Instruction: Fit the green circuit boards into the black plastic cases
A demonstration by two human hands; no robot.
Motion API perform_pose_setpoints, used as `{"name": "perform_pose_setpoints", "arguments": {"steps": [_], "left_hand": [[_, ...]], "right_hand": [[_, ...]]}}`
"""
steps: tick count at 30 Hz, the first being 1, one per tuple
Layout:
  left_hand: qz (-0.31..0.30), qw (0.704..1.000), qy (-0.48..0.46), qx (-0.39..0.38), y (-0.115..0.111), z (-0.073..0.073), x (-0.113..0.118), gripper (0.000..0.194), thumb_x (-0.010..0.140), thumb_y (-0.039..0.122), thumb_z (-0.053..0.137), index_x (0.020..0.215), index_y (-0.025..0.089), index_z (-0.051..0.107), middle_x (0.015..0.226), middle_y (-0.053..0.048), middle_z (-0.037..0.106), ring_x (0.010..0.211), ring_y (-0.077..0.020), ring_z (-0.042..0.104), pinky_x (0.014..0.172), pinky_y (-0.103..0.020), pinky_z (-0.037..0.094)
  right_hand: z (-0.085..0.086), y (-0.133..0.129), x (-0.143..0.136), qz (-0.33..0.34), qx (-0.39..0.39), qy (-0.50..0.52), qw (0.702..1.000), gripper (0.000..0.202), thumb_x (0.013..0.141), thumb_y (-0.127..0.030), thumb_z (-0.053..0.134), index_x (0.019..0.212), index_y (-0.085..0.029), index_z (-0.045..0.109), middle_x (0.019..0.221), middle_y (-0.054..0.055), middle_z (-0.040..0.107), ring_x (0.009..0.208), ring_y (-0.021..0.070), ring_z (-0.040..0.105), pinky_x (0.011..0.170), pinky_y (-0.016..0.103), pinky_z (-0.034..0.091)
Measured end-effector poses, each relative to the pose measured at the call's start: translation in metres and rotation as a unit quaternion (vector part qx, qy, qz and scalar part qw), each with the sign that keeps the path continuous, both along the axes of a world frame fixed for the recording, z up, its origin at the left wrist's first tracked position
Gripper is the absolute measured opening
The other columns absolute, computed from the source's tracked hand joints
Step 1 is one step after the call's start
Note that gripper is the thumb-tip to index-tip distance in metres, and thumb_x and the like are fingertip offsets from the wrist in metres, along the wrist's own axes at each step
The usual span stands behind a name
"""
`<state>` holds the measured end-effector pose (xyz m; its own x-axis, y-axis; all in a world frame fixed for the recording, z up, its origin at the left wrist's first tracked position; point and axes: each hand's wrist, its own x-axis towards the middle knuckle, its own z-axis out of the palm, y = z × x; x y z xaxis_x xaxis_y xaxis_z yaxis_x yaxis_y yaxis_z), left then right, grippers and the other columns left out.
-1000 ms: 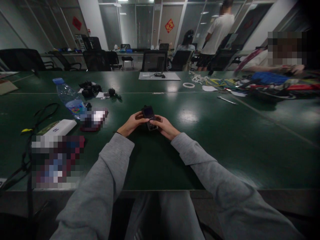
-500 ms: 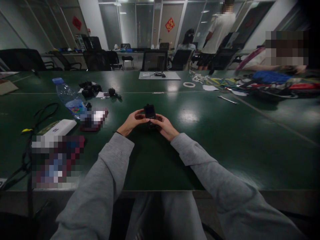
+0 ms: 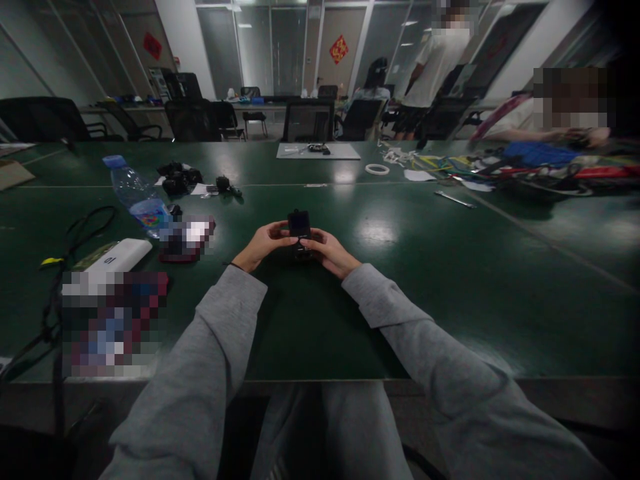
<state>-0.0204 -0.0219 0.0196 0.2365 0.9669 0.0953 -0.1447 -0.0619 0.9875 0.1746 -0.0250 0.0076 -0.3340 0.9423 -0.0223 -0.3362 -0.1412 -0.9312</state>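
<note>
– Our fingers?
– Gripping! Our left hand [image 3: 263,245] and right hand [image 3: 334,253] pinch a small black device [image 3: 300,222] from either side, thumbs below its screen!
– Touching the green table [image 3: 315,320]? We can't tell. Bottle [image 3: 137,197] off left!

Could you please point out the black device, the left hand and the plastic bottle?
Black device [image 3: 300,221]: head view, on its dark screen.
Left hand [image 3: 261,246]: head view, near thumb base.
Plastic bottle [image 3: 150,217]: head view, on its label.
</note>
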Motion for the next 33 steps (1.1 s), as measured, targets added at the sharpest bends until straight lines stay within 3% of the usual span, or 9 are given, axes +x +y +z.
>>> {"name": "perform_pose_setpoints", "arguments": {"steps": [8, 13, 20, 27, 33], "left_hand": [[-0.003, 0.999, 0.007, -0.031, 0.006, -0.008, -0.003, 0.070, 0.061, 0.023, 0.086, 0.126, 0.016, 0.060, 0.109, -0.011, 0.070, 0.100, -0.0208, 0.065, 0.096, -0.039, 0.044], [0.016, 0.999, 0.015, -0.046, 0.002, -0.004, -0.001, 0.072, 0.062, 0.031, 0.087, 0.127, 0.018, 0.060, 0.103, -0.011, 0.070, 0.083, -0.0173, 0.064, 0.080, -0.033, 0.046], [0.036, 0.996, 0.070, -0.029, -0.001, 0.000, 0.002, 0.073, 0.065, 0.041, 0.084, 0.129, 0.020, 0.058, 0.100, -0.009, 0.068, 0.070, -0.0127, 0.056, 0.062, -0.028, 0.038], [0.047, 0.997, 0.062, -0.024, -0.004, 0.001, 0.003, 0.070, 0.064, 0.040, 0.085, 0.127, 0.022, 0.061, 0.100, -0.009, 0.067, 0.077, -0.0168, 0.059, 0.070, -0.031, 0.042], [0.066, 0.995, 0.070, 0.002, -0.004, 0.000, 0.006, 0.072, 0.063, 0.039, 0.086, 0.126, 0.018, 0.058, 0.101, -0.009, 0.067, 0.096, -0.0220, 0.061, 0.086, -0.035, 0.045]], "right_hand": [[-0.004, -0.001, -0.003, -0.016, 0.023, -0.005, 1.000, 0.054, 0.057, -0.027, 0.089, 0.103, -0.021, 0.061, 0.102, 0.004, 0.067, 0.097, 0.0190, 0.063, 0.096, 0.039, 0.050], [-0.006, 0.000, -0.002, -0.014, 0.020, -0.005, 1.000, 0.054, 0.058, -0.030, 0.090, 0.103, -0.021, 0.062, 0.103, 0.004, 0.067, 0.098, 0.0193, 0.063, 0.096, 0.040, 0.050], [-0.005, 0.000, -0.002, -0.007, 0.029, -0.009, 1.000, 0.054, 0.057, -0.030, 0.090, 0.103, -0.020, 0.062, 0.102, 0.004, 0.067, 0.097, 0.0191, 0.063, 0.094, 0.040, 0.050], [-0.003, -0.002, -0.002, -0.008, 0.032, -0.015, 0.999, 0.055, 0.058, -0.029, 0.089, 0.105, -0.020, 0.062, 0.103, 0.005, 0.066, 0.099, 0.0196, 0.062, 0.096, 0.040, 0.049], [-0.004, -0.002, -0.003, -0.008, 0.043, -0.011, 0.999, 0.056, 0.059, -0.029, 0.089, 0.107, -0.019, 0.060, 0.105, 0.006, 0.065, 0.101, 0.0196, 0.061, 0.101, 0.041, 0.047]]}}
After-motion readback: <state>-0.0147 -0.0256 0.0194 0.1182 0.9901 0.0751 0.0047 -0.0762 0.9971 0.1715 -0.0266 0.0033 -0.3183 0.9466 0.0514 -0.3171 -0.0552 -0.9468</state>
